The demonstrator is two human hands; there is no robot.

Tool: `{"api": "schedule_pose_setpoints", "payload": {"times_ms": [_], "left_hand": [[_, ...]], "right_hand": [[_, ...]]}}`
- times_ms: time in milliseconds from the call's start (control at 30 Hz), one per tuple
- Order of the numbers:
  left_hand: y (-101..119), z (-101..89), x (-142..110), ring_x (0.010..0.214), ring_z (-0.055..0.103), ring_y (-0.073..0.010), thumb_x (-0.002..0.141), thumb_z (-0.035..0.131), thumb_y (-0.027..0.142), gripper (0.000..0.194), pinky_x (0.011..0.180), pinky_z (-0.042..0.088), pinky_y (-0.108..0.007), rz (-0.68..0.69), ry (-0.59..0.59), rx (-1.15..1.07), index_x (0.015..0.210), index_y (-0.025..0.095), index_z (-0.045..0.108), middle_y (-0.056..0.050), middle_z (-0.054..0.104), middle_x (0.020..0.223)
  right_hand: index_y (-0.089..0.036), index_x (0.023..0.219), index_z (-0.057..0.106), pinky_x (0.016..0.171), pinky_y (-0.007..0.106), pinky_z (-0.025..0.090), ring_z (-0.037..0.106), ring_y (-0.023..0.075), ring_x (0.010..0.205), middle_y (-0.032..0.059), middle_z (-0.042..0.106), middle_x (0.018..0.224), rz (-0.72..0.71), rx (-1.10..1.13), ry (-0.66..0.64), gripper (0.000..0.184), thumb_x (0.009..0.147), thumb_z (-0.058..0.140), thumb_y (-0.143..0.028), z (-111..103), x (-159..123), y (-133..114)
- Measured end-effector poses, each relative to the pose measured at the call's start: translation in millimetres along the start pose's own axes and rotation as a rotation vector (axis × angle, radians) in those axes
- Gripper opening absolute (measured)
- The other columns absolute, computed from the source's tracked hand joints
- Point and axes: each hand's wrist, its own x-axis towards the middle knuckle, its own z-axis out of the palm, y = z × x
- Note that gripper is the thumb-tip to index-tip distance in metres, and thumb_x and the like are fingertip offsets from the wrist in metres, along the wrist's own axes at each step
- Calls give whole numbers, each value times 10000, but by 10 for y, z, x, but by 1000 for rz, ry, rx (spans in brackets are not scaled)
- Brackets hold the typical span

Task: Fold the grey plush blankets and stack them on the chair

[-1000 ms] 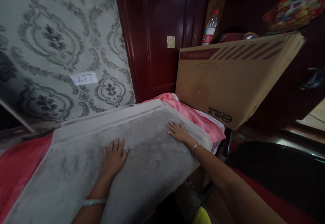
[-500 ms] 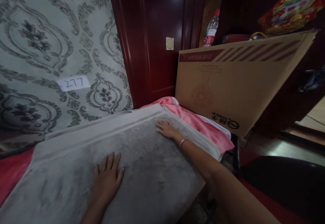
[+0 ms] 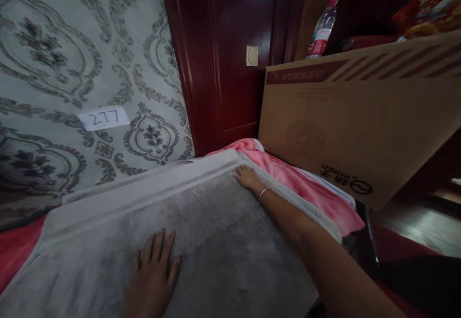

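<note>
A grey plush cloth [image 3: 209, 241] with a pale, smooth border [image 3: 151, 183] along its far side is spread before me. My left hand [image 3: 154, 270] lies flat on its near middle, fingers spread. Farther off, my right hand [image 3: 248, 177] rests near the cloth's far right corner, at the inner edge of the border. Its fingers look stretched out over the surface, and a silver bangle [image 3: 264, 194] circles that wrist. Pink fabric [image 3: 288, 169] with a white edge shows from under the cloth on the right.
A big cardboard box [image 3: 345, 111] leans at the right, with a plastic bottle [image 3: 322, 30] behind its top edge. Behind the cloth are a dark red door panel [image 3: 234, 97] and a patterned wall bearing a paper marked 277 [image 3: 104, 118]. Red fabric [image 3: 21, 246] shows at left.
My right hand has slid a little farther toward the cloth's far right corner. The left hand stays flat, now slightly lower in view. The view has shifted, with the box appearing larger.
</note>
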Motion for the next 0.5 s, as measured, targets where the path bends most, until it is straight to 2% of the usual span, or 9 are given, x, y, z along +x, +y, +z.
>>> {"api": "schedule_pose_setpoints", "payload": {"times_ms": [167,333,433,500], "left_hand": [[-23,49,-12,1493,362,-362,952,337,468,638,1174,315,-630,7,20,-20,1503,199,514,-111,416,1603],[-58,98,-31,1501,348,-358,963,354,474,622,1178,314,-628,16,44,-43,1513,223,500,-101,411,1609],[-27,90,-73,1509,334,-358,976,362,466,600,1184,300,-637,21,47,-61,1514,237,500,-103,400,1617],[4,54,-107,1517,318,-357,987,359,457,600,1192,284,-641,15,20,-78,1533,235,468,-110,372,1631]], "right_hand": [[-302,1597,340,1218,572,173,186,309,1548,33,259,1686,-43,15,-70,625,1032,309,-567,65,160,-134],[-279,1623,271,1212,521,208,173,285,1555,38,179,1707,44,11,-71,653,1039,275,-572,82,296,-40],[-259,1591,348,1194,506,246,242,279,1531,67,247,1689,82,-32,6,618,1039,300,-533,111,285,-54],[-220,1525,461,1156,460,310,376,269,1459,114,409,1610,113,-69,86,567,1039,310,-471,123,237,-88]]}}
